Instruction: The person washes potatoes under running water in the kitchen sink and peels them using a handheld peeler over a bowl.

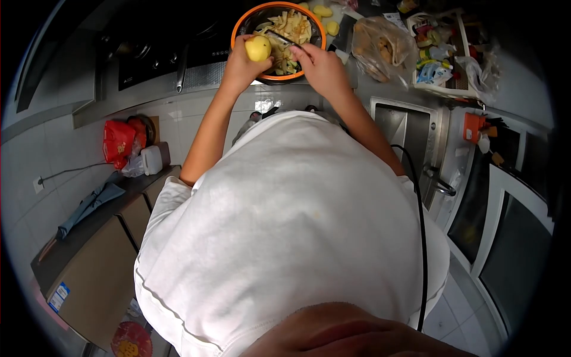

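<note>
My left hand (237, 70) is closed around a yellow, mostly peeled potato (259, 49), held over the near left side of a bowl with an orange rim (323, 34). In my right hand (326, 70) is a dark, slim peeler (283, 38), its head pointing left toward the potato, with a small gap seemingly between them. Below both hands, a heap of potato peelings (292, 27) fills much of the bowl. Several peeled potatoes (322, 11) lie on the counter just beyond the bowl's right side.
A clear plastic bag (383, 50) with brownish contents sits right of the bowl. Farther right stands a white basket (443, 90) of packets and bottles. A black stove (172, 62) lies to the left. The steel sink (401, 128) is at my right, and a black cable (423, 238) hangs beside me.
</note>
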